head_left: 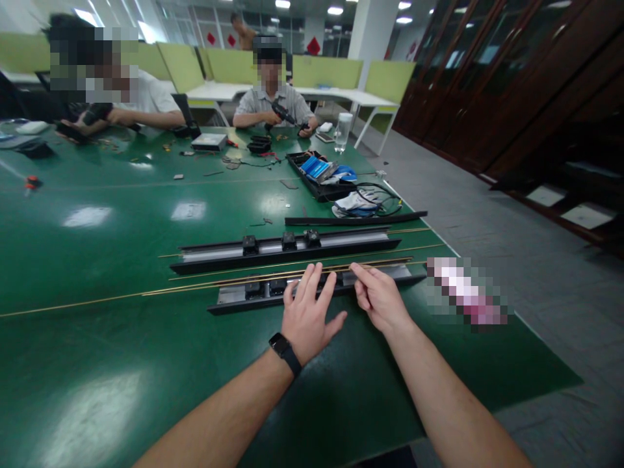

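Note:
My left hand (pixel 309 312), with a black watch on the wrist, lies over the nearer black channel (pixel 234 300) with fingers spread. Its fingertips reach thin brass-coloured rods (pixel 195 286) that run along and past this channel. Just to the right, my right hand (pixel 383 298) is closed, index finger and thumb at the same rods; the exact grip is partly hidden. Small black blocks (pixel 253 288) sit inside the channel, some covered by my left hand. Behind it lies a second black channel (pixel 214 255) holding three black blocks (pixel 289 241).
A plain black strip (pixel 355 220) lies farther back, near white-blue gloves (pixel 358 201) and a black tray (pixel 322 188). A glass (pixel 342 132) stands behind. Two people work across the green table (pixel 146 364). A blurred pink-white item (pixel 465 292) lies at the right edge.

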A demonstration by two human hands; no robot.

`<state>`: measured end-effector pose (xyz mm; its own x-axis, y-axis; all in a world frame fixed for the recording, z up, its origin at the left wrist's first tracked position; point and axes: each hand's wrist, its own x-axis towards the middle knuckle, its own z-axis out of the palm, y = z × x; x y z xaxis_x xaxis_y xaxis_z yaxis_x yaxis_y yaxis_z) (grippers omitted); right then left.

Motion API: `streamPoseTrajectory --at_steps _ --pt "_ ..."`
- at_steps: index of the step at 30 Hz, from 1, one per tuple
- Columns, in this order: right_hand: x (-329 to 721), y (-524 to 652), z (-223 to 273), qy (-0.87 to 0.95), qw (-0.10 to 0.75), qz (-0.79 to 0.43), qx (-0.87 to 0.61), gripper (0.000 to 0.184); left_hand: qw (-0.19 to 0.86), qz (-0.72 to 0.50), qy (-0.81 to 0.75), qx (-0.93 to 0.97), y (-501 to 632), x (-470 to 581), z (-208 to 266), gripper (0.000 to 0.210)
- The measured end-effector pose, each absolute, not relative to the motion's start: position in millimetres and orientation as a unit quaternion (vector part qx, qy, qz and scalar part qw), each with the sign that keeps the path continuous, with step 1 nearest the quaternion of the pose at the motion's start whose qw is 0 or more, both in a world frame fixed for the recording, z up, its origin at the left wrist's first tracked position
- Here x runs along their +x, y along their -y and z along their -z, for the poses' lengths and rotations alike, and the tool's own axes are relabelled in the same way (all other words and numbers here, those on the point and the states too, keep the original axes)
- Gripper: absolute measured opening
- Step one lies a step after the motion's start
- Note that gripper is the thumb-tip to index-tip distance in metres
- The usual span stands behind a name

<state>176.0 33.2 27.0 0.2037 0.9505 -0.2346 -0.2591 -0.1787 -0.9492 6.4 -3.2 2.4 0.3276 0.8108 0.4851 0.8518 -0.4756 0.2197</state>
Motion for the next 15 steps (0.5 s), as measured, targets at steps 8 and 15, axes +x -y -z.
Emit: streamPoseTrajectory --at_steps 8,15 --pt "177.6 -34.7 -22.6 0.327 0.550 -0.546 -0.541 0.037 0.035 0.269 0.512 -0.815 3.2 7.0 -3.4 0.071" --pt "175.9 -34.4 -25.0 0.309 0.561 -0.552 -0.534 0.037 0.035 0.270 0.509 -0.817 2.9 6.6 -1.1 0.072"
